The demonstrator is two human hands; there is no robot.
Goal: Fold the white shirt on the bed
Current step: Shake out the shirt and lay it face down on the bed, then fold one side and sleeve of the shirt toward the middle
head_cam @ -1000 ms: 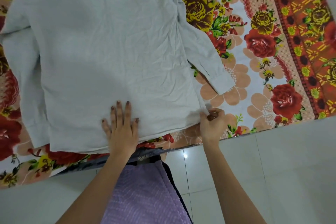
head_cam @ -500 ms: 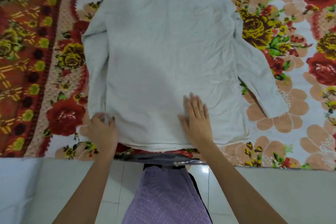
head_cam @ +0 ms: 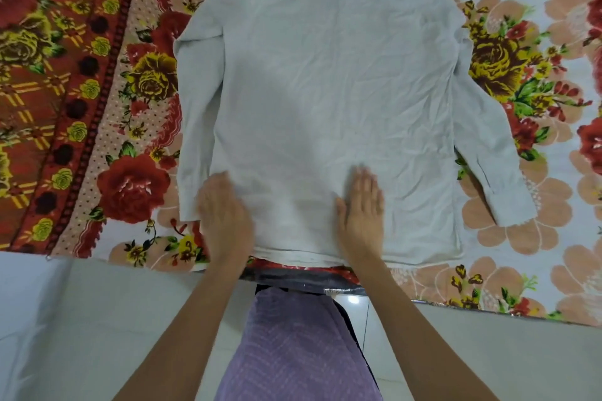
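The white shirt (head_cam: 325,91) lies spread flat and wrinkled on the floral bedsheet (head_cam: 537,254), its hem toward me at the bed's edge. Its left sleeve (head_cam: 197,127) runs straight down beside the body. The right sleeve (head_cam: 488,153) angles outward, cuff at the lower right. My left hand (head_cam: 224,215) rests on the shirt's lower left corner, blurred by motion, fingers spread flat. My right hand (head_cam: 361,208) lies palm down on the cloth just above the hem, fingers together and holding nothing.
The sheet's red and yellow patterned border (head_cam: 49,91) covers the bed to the left. White tiled floor (head_cam: 488,352) lies below the bed's edge. My purple garment (head_cam: 293,352) hangs between my arms against the bed.
My view has shifted left, so the shirt sits centred. My left hand left the bottom left corner and slid right onto the cloth. My right hand moved from the right corner to the hem's middle.
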